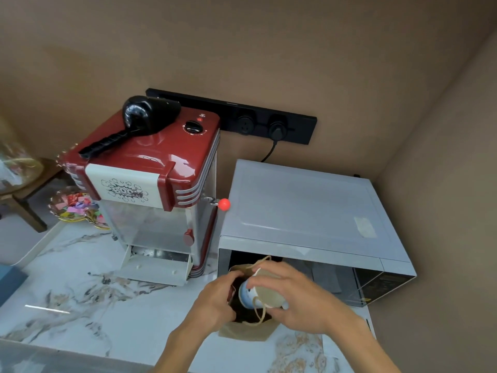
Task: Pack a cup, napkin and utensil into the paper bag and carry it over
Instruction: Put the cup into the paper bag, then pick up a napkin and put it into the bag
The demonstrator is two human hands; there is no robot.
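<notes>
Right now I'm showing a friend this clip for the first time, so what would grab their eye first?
Probably the red popcorn machine at the back left of the marble counter, with a black hair dryer lying on top. Next, both hands at the front: the left hand holds the paper bag open while the right hand lowers a cup in.

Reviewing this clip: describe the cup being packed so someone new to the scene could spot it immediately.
Start at the grey microwave on the marble counter. Just in front of its dark window stands an open brown paper bag, its mouth held by the left hand. The cup lies tilted over that opening in the right hand: tan-sleeved with a pale blue-white end, the only cup visible.
</notes>
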